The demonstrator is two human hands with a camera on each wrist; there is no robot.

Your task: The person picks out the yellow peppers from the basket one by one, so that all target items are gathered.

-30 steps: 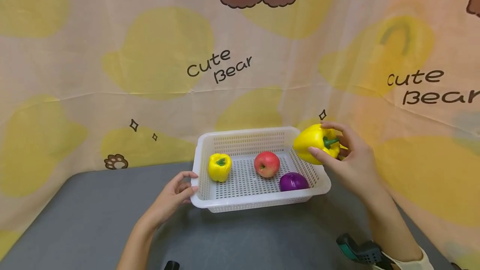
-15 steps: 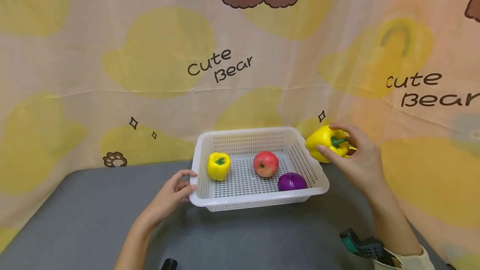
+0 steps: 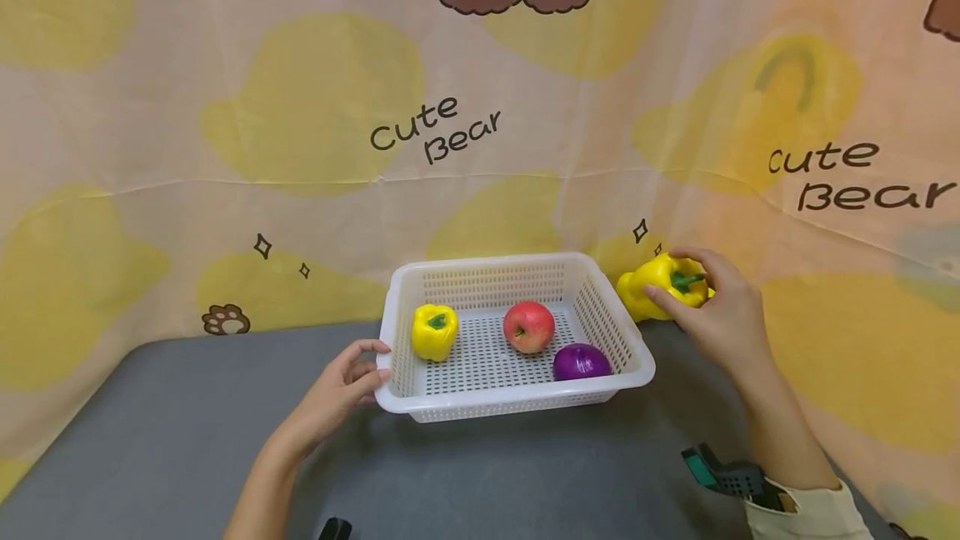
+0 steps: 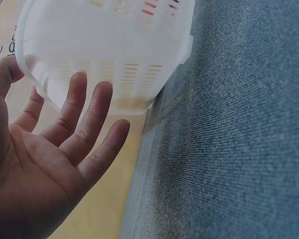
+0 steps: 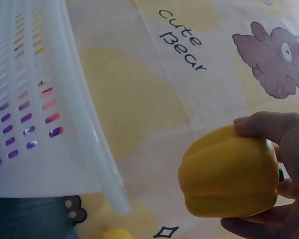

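One yellow pepper (image 3: pixel 660 272), gripped by curved right hand (image 3: pixel 722 307), outside and just right of white basket (image 3: pixel 517 392), best guided clear of half-hidden yellow object (image 5: pixel 117 234); left hand (image 3: pixel 343 380) pinching basket's rim.

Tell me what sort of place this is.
Probably a staged tabletop set-up: a "cute Bear" printed cloth hangs behind a grey table, and the person wears a dark wrist device.
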